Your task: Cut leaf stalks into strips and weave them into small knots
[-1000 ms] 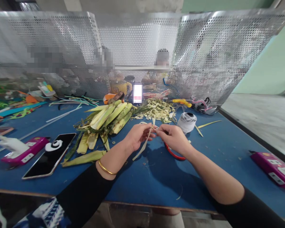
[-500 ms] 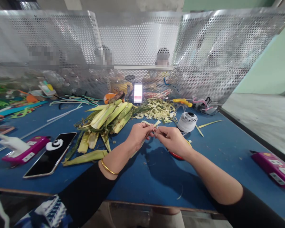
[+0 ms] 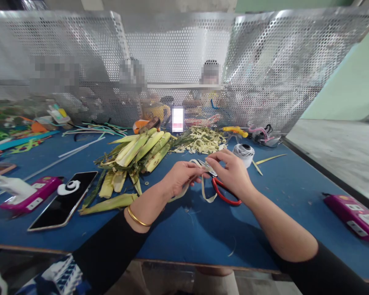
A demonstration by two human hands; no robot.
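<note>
In the head view, my left hand (image 3: 182,175) is closed in a pinch on a pale, narrow strip of plant husk (image 3: 203,190), whose loose end loops down below the fingers. My right hand (image 3: 232,170) meets it at the same strip, fingertips bent together around its upper part; the exact grip is partly hidden. Red-handled scissors (image 3: 224,194) lie on the table under and beside the right hand, blades pointing toward the left fingers. Behind the right hand stands a spool of white thread (image 3: 244,153).
Left of my hands lies a pile of green husks (image 3: 141,153); shredded strips (image 3: 199,140) are heaped behind. A phone (image 3: 64,200) and purple power strips (image 3: 33,196) lie on the blue table (image 3: 184,237). A perforated metal screen (image 3: 178,49) closes the back, with people beyond.
My right hand has shifted up and slightly right, away from the left fingertips. A loop of the strip now hangs between the hands, and more of the scissors shows.
</note>
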